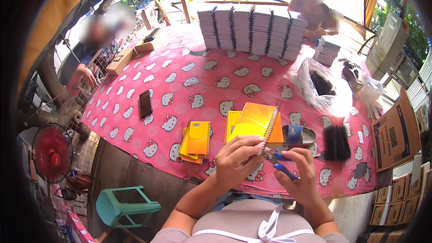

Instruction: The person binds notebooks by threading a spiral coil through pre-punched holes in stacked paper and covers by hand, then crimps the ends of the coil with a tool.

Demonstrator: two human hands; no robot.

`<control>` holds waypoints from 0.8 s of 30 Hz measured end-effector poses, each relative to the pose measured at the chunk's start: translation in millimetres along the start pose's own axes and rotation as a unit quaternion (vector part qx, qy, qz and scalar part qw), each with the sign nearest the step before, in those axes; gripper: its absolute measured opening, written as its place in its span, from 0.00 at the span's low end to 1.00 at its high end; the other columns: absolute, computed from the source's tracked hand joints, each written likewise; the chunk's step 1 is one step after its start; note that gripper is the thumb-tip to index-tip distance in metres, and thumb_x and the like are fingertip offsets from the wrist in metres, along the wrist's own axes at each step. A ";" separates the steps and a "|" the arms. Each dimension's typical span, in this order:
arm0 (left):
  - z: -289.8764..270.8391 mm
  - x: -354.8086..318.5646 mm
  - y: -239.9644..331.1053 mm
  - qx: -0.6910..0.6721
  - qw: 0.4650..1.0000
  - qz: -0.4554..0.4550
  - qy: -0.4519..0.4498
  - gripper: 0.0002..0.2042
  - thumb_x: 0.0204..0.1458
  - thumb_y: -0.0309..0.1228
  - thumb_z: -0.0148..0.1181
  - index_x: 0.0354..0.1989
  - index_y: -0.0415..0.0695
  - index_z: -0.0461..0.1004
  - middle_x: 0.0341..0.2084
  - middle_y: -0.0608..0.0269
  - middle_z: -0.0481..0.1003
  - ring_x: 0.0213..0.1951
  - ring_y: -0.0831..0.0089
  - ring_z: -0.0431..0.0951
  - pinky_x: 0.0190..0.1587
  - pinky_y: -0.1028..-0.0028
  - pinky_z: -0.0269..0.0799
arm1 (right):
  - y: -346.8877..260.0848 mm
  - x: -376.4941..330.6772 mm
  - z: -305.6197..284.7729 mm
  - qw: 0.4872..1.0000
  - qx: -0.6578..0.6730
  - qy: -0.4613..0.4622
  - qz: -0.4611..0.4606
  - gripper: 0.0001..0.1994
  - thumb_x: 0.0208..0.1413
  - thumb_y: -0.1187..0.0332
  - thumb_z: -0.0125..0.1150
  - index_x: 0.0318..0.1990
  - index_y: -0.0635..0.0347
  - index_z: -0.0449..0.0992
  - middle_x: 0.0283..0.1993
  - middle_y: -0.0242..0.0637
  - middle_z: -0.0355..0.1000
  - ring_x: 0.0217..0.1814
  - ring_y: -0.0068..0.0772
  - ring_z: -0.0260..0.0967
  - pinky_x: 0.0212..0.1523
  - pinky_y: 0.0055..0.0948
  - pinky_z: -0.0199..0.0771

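Two hands (238, 158) (303, 173) partly hide notebook (253, 119) and pliers (285, 170).

Green stool (110, 207) on grey floor (150, 173)

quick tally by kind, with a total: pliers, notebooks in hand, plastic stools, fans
Pliers: 1, in the right hand
Notebook in hand: 1, yellow-orange, at the left hand
Plastic stool: 1, green
Fan: 1, red
Total: 4
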State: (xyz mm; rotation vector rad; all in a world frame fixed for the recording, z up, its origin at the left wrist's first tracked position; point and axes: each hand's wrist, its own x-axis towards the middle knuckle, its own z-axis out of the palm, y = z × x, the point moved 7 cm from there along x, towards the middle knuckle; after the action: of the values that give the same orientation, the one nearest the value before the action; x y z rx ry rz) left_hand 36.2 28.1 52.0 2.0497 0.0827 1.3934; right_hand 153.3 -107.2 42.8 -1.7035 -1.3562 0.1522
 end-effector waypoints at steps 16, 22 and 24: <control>-62.0 -30.3 -42.8 -0.062 0.923 -0.155 0.346 0.10 0.52 0.24 0.65 0.34 0.40 0.66 0.33 0.62 0.75 0.33 0.76 0.77 0.34 0.74 0.76 | 48.5 -21.1 66.4 0.944 0.254 -0.149 0.146 0.18 0.55 0.65 0.64 0.51 0.64 0.74 0.50 0.43 0.72 0.53 0.38 0.69 0.53 0.33 0.69; -157.8 -184.9 -177.5 0.158 0.792 -0.408 0.425 0.13 0.54 0.34 0.65 0.35 0.41 0.66 0.30 0.62 0.76 0.35 0.73 0.75 0.39 0.70 0.71 | 132.7 -94.8 106.4 0.972 -0.201 -0.124 0.008 0.25 0.42 0.56 0.72 0.49 0.56 0.76 0.53 0.43 0.69 0.57 0.50 0.64 0.63 0.56 0.53; -166.4 -207.2 -187.5 0.353 0.751 -0.467 0.305 0.16 0.49 0.38 0.68 0.34 0.41 0.67 0.35 0.61 0.76 0.40 0.63 0.75 0.43 0.60 0.70 | 146.6 -94.5 88.1 0.976 -0.197 -0.094 0.024 0.25 0.41 0.53 0.72 0.46 0.55 0.76 0.57 0.43 0.67 0.61 0.51 0.62 0.63 0.60 0.51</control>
State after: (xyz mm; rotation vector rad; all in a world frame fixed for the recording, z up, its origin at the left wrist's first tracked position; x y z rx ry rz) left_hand -139.7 172.9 -180.1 1.4623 1.8818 1.3223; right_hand 168.2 -129.5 -150.8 -2.0957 -1.5613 0.0750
